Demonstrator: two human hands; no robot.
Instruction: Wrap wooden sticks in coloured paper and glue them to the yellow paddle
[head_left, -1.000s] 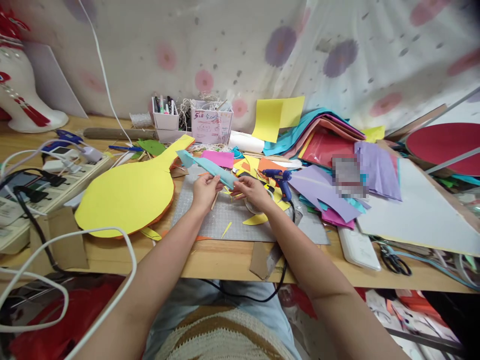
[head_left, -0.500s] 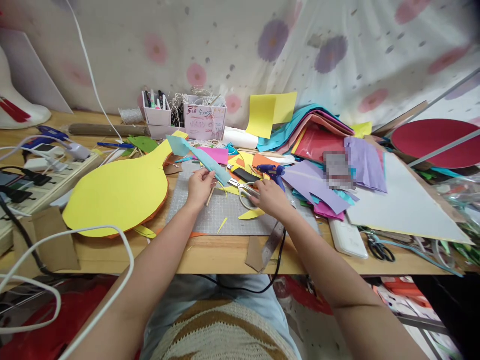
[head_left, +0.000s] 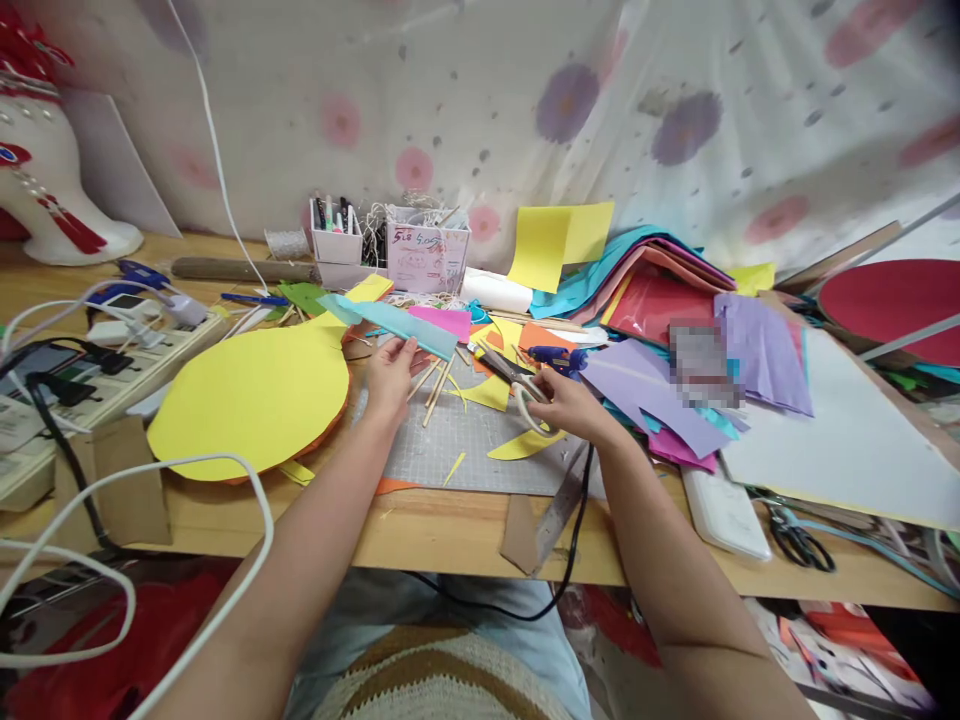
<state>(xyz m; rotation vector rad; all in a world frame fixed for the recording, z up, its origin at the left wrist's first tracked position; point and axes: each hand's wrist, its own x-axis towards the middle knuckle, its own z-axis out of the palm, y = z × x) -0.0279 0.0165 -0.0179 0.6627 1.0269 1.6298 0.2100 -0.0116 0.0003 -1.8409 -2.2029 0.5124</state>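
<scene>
Soft, even light covers the bench (head_left: 450, 530), shadows faint; wide-angle stretch pulls at the edges, and a pixelated patch (head_left: 705, 363) (right of centre) hides detail.

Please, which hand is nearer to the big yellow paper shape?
Left. The left hand is just right of the yellow shape; the right hand, holding scissors, is much farther right.

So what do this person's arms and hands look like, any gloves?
The left hand and right hand are bare, with no gloves or watch visible. The forearms show no sleeves. Also worn: a brown-and-cream knitted-looking top and light blue trousers.
</scene>
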